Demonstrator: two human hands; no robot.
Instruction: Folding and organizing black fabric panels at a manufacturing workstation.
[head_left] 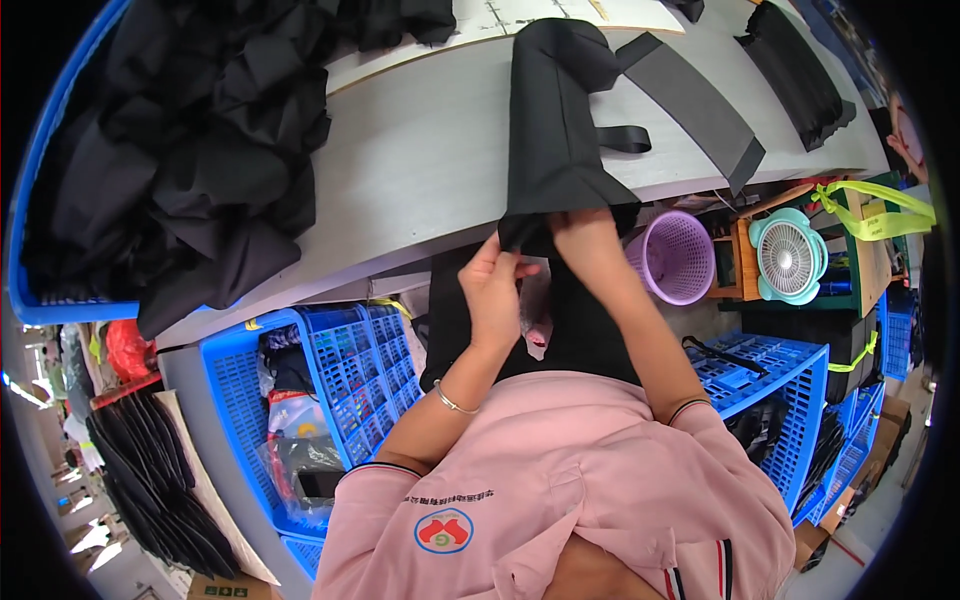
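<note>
Head view shows a grey worktable filling the upper half of the frame, with a heap of black fabric at upper left; a long black fabric piece lies at upper centre, its long axis running from the top of the frame down to the table's near edge, where its lower end hangs over toward the person; a black strap slants off to its right; blue crates stand at lower left and lower right, a lilac basket and a small fan at right; both hands meet at that lower end, so the piece stretches straight away from them, up the frame; the left hand pinches the hem's corner between thumb and fingers; the right hand sits just above and right of it, closed on the same edge, its fingers partly hidden in the cloth; it is slightly nearer the table.
</note>
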